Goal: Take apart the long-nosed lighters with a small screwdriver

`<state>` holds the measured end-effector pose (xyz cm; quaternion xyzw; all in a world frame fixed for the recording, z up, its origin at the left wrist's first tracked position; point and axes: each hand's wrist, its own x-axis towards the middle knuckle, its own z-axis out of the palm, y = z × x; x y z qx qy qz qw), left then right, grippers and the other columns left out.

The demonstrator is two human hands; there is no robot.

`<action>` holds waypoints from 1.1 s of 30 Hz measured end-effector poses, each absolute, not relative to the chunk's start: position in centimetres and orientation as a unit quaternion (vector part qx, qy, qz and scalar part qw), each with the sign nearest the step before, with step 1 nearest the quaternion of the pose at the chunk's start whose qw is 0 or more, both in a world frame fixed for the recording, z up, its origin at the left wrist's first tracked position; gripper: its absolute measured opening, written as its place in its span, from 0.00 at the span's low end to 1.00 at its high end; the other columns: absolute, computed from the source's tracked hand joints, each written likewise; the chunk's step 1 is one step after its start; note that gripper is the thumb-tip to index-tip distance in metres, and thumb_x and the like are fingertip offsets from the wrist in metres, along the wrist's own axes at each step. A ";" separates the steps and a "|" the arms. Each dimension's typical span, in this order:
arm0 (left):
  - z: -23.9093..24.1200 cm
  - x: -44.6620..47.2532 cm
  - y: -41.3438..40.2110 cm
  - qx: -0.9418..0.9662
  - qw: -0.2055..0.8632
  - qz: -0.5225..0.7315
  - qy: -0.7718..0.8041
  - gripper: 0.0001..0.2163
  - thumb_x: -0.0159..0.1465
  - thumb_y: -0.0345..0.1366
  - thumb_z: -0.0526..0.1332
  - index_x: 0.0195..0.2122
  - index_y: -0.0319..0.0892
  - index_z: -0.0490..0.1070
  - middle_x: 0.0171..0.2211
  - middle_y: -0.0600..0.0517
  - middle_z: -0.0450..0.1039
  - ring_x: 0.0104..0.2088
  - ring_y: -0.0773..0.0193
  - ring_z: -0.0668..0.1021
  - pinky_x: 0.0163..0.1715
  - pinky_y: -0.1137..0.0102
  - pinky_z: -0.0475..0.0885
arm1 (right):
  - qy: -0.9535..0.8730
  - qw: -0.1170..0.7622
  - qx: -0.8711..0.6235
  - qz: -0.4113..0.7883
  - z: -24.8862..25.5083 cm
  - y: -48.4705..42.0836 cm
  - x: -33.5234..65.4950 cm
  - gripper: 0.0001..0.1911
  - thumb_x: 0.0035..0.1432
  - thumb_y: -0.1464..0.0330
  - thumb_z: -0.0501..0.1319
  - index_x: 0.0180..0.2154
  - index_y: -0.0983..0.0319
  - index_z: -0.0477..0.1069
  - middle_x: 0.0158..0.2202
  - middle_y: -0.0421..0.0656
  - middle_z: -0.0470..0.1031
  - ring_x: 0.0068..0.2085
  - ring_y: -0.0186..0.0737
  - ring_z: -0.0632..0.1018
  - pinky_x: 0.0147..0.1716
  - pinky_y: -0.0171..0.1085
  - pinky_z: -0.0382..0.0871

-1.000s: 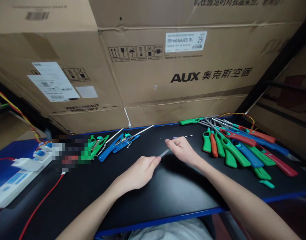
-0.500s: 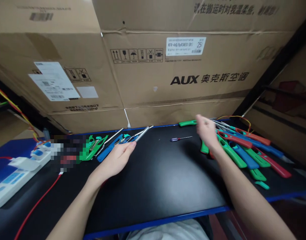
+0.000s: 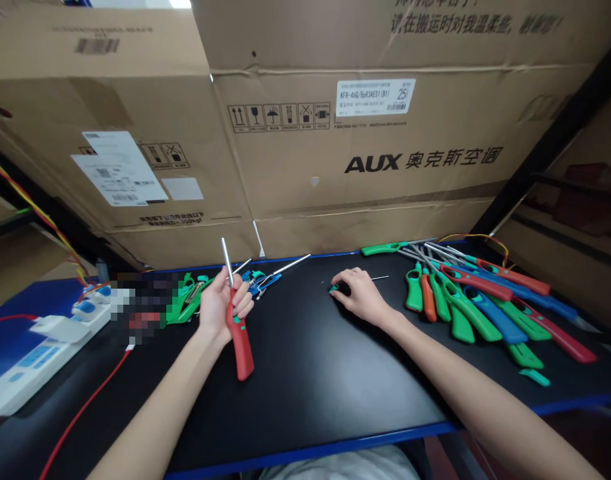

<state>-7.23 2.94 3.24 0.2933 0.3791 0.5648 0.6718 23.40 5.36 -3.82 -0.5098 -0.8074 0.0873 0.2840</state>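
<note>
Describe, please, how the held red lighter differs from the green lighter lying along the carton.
The red lighter is in the left hand; the green lighter lies on the tabletop. The red lighter's tube points up the picture, the green lighter's to the right. Both have metal tubes.

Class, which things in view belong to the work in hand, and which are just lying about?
Probably in the work:
Red plastic lighter with silver metal tube, in the left hand
Small green piece at the right hand
Heap of long coloured plastic lighters

Apparently just lying about:
White plastic power strip
Large brown cardboard box
</note>
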 end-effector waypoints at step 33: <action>0.4 0.4 0.8 0.443 0.649 0.462 0.411 0.23 0.52 0.44 0.76 0.45 0.35 0.79 0.43 0.41 0.82 0.43 0.51 0.84 0.52 0.57 0.76 | -0.646 0.428 -0.448 0.446 -2.5 -1.0 18.0 0.20 0.64 0.54 0.63 0.49 0.62 0.78 0.33 0.40 0.76 0.31 0.34 0.70 0.33 0.33 0.64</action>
